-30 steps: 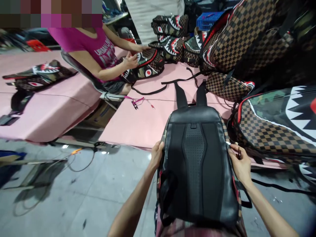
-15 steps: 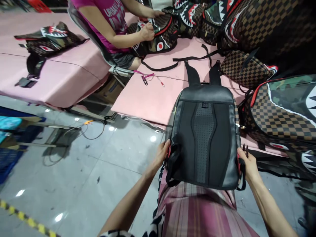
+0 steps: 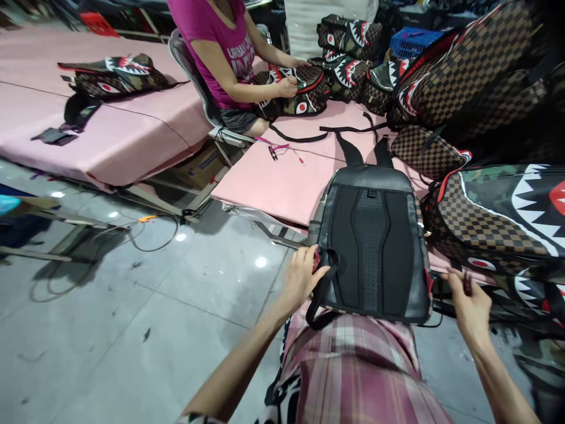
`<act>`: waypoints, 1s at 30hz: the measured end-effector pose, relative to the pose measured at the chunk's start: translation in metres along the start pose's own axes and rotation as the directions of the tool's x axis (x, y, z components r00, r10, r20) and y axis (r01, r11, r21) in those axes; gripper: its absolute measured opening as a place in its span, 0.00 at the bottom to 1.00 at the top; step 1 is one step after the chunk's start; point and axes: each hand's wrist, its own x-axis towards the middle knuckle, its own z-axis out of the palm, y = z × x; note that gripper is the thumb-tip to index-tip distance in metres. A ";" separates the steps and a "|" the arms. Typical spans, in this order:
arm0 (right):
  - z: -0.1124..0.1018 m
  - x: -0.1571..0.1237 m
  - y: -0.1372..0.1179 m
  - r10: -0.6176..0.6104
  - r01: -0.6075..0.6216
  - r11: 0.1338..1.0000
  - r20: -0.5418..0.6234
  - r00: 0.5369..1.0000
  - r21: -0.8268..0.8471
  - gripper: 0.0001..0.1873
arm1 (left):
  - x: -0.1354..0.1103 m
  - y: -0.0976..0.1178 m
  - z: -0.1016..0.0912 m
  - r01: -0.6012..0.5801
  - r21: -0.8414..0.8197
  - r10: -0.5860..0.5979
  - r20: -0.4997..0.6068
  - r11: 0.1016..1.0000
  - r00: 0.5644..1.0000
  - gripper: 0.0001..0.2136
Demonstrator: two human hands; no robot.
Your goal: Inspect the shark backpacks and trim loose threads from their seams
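A black backpack (image 3: 369,247) lies back panel up, its lower end over my lap and its upper part on the pink table. Two shoulder straps (image 3: 351,150) stretch away from its top. My left hand (image 3: 302,277) is closed on the backpack's lower left side, beside a looped black strap (image 3: 324,288). At the lower right, my right hand (image 3: 472,303) stands a little off the bag, thumb and finger pinching a thin black strap (image 3: 441,275) that hangs from it. Small dark thread snips (image 3: 467,284) stick up from the same hand, partly hidden by the fingers.
Several checkered shark-face bags (image 3: 498,206) crowd the right side and far end of the pink table (image 3: 273,188). Snips with a pink cord (image 3: 272,153) lie on it. Across sits a co-worker (image 3: 220,53) handling another bag. A second table (image 3: 145,129) stands left.
My right hand has moved right, away from the bag's side, drawing the strap outward. My left hand has shifted its hold, thumb now over the edge. The view has tilted up slightly.
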 end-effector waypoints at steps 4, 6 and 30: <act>0.008 -0.019 0.001 -0.113 0.112 0.976 0.005 0.994 -0.188 0.27 | 0.009 -0.002 0.013 0.138 -0.292 -0.148 -0.012 0.946 0.989 0.10; 0.019 -0.017 0.006 0.001 0.002 1.000 -0.126 0.992 0.022 0.24 | 0.013 -0.009 0.018 0.253 -0.538 -0.280 0.032 0.804 0.959 0.10; 0.016 -0.005 0.022 0.383 -0.332 0.765 0.026 0.924 0.551 0.19 | 0.075 -0.040 0.048 0.477 -0.525 -0.517 0.080 0.705 0.852 0.16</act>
